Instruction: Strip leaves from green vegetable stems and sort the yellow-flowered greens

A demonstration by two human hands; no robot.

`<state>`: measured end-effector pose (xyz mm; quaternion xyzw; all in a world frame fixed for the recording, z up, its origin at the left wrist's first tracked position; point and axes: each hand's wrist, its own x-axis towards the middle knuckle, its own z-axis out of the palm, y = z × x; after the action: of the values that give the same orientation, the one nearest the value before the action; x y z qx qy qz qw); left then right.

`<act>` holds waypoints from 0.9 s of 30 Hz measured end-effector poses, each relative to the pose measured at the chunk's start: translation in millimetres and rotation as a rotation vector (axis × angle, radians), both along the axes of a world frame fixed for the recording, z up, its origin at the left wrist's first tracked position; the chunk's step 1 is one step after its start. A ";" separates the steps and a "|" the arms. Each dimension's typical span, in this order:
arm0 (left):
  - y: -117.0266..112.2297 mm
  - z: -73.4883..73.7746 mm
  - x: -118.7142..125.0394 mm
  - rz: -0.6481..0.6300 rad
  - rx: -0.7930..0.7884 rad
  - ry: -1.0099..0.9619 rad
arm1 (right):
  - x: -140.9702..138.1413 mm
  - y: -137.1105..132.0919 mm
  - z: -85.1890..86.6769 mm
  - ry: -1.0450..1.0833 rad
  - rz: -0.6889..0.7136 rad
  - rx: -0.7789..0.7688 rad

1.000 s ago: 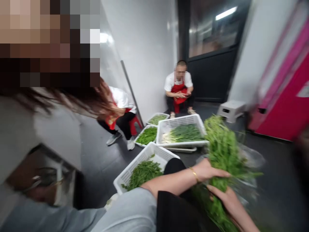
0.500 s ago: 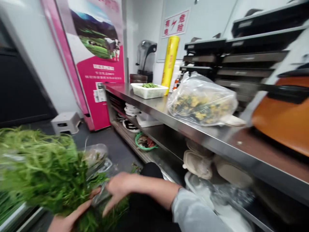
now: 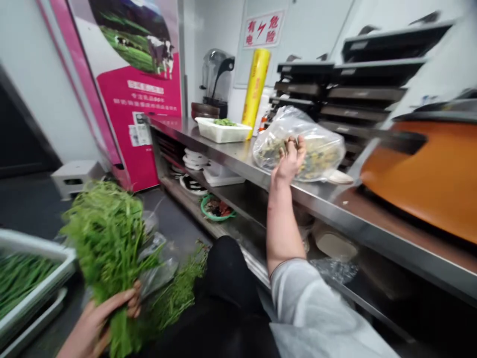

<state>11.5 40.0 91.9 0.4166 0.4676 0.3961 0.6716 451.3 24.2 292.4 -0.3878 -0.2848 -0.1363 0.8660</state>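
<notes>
Now the bunch of leafy greens [image 3: 108, 238] stands at about 8 o'clock from the middle of the view, low and near the wearer, leaves up and stems down. The left hand [image 3: 117, 306], towards 7 to 8 o'clock, is closed around the lower stems. Half a second ago the right hand [image 3: 290, 156] was down beside the left, close to the greens; it has since left them and is up at 2 to 3 o'clock, its fingers somewhat apart and holding nothing that shows. The left hand's grip is thus the only hold to be seen on the bunch, and its weight presumably hangs on that grip alone, so the leafy top could sway.

The right hand is in front of a clear plastic bag [image 3: 324, 149] with yellowish and dark contents, on the steel counter [image 3: 320, 203]; whether the fingers touch the bag cannot be told.

Close behind the bunch, on its right, is crumpled clear plastic [image 3: 160, 253]. Loose greens [image 3: 179, 293] lie at 7 o'clock, next to the wearer's dark knee [image 3: 227, 268]. The white basket [image 3: 65, 256] of long green stalks is further out, past 8 o'clock, apart from the bunch. Towards 12 o'clock a white tub [image 3: 219, 133] holding some greens stands on the counter, just beside an upright yellow roll [image 3: 255, 94]. A plastic stool [image 3: 76, 174] is at 9 o'clock.
</notes>
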 end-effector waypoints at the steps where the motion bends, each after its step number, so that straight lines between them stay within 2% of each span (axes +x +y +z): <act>1: -3.3 5.4 0.0 -0.068 -0.046 -0.096 | -9.9 -1.3 -0.7 0.094 0.023 -0.034; 3: -8.1 9.0 -1.7 -0.118 -0.052 -0.260 | -41.3 -0.9 -10.1 0.144 0.092 -0.047; 4: -8.9 7.2 -3.4 -0.149 -0.055 -0.317 | -63.3 0.9 -20.6 0.106 0.126 -0.021; 5: -8.7 3.6 -5.5 -0.163 -0.062 -0.364 | -89.5 3.2 -35.5 -0.085 0.208 -0.011; 6: -7.7 -1.0 -7.8 -0.156 -0.059 -0.402 | -119.5 5.8 -54.4 -0.238 0.331 -0.114; 8: -5.1 -10.8 -11.8 -0.129 -0.041 -0.445 | -185.9 11.2 -99.6 -0.572 0.768 -0.596; 9: -4.0 -14.9 -13.1 -0.108 -0.030 -0.440 | -218.7 14.6 -123.0 -0.648 0.950 -0.756; 11: -2.6 -20.5 -14.6 -0.084 -0.005 -0.386 | -274.1 24.1 -163.9 -0.685 1.285 -0.970; 13: -1.7 -23.5 -16.4 -0.064 0.017 -0.318 | -307.8 36.1 -191.4 -0.544 1.513 -1.063; 14: -1.3 -24.5 -17.8 -0.055 0.021 -0.300 | -316.1 41.9 -199.9 -0.448 1.552 -1.058; 17: -0.3 -28.9 -22.5 -0.004 -0.011 -0.305 | -317.7 55.0 -212.0 -0.240 1.517 -0.926; 19: 0.2 -33.7 -23.5 0.051 -0.047 -0.294 | -311.2 59.9 -217.3 -0.233 1.468 -0.869; 22: 2.2 -41.2 -19.1 0.163 -0.071 -0.225 | -303.5 64.0 -228.5 -0.230 1.395 -0.865; 25: 5.9 -44.4 -11.8 0.245 -0.055 -0.174 | -294.9 68.4 -236.8 -0.182 1.417 -0.901; 27: 8.4 -43.9 -8.4 0.274 -0.050 -0.155 | -284.4 73.0 -236.5 -0.169 1.434 -0.929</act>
<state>3.1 48.4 48.1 0.3001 0.4764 0.5031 0.6556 166.9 97.2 55.9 -0.4180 -0.5516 0.5461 0.4719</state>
